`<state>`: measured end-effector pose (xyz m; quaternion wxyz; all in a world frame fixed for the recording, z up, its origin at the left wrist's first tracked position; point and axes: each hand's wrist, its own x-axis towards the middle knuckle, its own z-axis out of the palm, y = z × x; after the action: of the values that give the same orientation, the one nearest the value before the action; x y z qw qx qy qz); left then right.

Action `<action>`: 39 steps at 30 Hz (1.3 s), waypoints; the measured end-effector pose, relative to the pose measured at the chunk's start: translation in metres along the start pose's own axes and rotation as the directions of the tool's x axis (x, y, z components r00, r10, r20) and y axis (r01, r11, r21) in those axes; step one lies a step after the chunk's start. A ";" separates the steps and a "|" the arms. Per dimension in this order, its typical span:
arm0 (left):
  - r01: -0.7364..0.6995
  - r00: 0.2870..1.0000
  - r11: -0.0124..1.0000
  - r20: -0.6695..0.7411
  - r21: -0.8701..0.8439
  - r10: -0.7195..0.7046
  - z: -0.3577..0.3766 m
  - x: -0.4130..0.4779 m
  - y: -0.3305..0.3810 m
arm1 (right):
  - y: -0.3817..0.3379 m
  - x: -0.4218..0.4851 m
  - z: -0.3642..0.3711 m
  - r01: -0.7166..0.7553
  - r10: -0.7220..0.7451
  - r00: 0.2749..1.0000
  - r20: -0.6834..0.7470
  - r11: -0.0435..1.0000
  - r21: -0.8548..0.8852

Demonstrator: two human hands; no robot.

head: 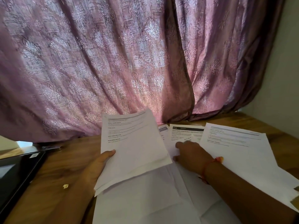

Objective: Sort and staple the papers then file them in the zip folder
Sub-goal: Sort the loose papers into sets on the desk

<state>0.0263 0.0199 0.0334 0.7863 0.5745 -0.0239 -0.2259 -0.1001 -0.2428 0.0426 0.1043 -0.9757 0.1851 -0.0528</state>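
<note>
Wooden table (68, 159): loose printed sheets (234, 151) spread over its middle and right side; dark flat folder (17, 175) at left edge; small paper scrap (65, 186) beside it.

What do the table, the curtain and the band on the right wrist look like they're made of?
Table: wood or wood-look laminate, brown with grain streaks and a slight sheen. Curtain: thin woven fabric, mauve with a floral pattern; light glows through it. Band: seemingly red thread, thin; too blurred to be sure.

Papers (234, 152) on table (68, 160)
</note>
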 end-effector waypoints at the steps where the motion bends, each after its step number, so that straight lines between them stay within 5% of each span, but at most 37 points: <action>1: 0.004 1.000 1.000 0.004 0.016 -0.004 0.001 -0.001 -0.001 | 0.001 0.001 0.000 -0.007 0.008 1.000 -0.016 0.999 0.035; 7: -0.001 1.000 0.999 0.004 0.037 0.001 0.007 -0.004 -0.001 | 0.011 0.008 0.001 -0.074 0.108 0.991 -0.074 0.931 0.359; 15: -0.010 1.000 1.000 0.017 0.027 0.009 0.006 -0.005 0.000 | 0.026 0.014 -0.016 -0.122 0.267 0.920 -0.286 0.890 0.440; 21: -0.026 0.999 1.000 0.027 -0.017 0.026 0.004 -0.006 0.001 | 0.030 0.012 -0.028 -0.053 0.337 0.760 -0.555 0.884 0.465; 26: -0.055 0.997 0.995 0.059 -0.078 0.059 0.006 -0.010 0.005 | 0.027 -0.004 -0.048 0.052 0.315 0.511 -0.800 0.917 0.395; 34: -0.035 0.994 0.988 0.096 -0.152 0.050 0.009 -0.015 0.011 | 0.013 -0.017 -0.067 0.148 0.421 0.312 -0.852 0.864 0.481; 37: -0.039 0.994 0.981 0.092 -0.192 0.058 0.009 -0.015 0.013 | 0.011 -0.014 -0.064 0.178 0.429 0.311 -0.848 0.850 0.495; 39: -0.038 0.993 0.974 0.103 -0.221 0.062 0.008 -0.015 0.014 | 0.012 -0.006 -0.059 0.332 0.442 0.406 -0.799 0.744 0.580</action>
<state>0.0146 0.0216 0.0524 0.8478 0.4705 -0.0562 -0.2382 -0.1183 -0.2624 0.0972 0.3280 -0.6681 0.2139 -0.6327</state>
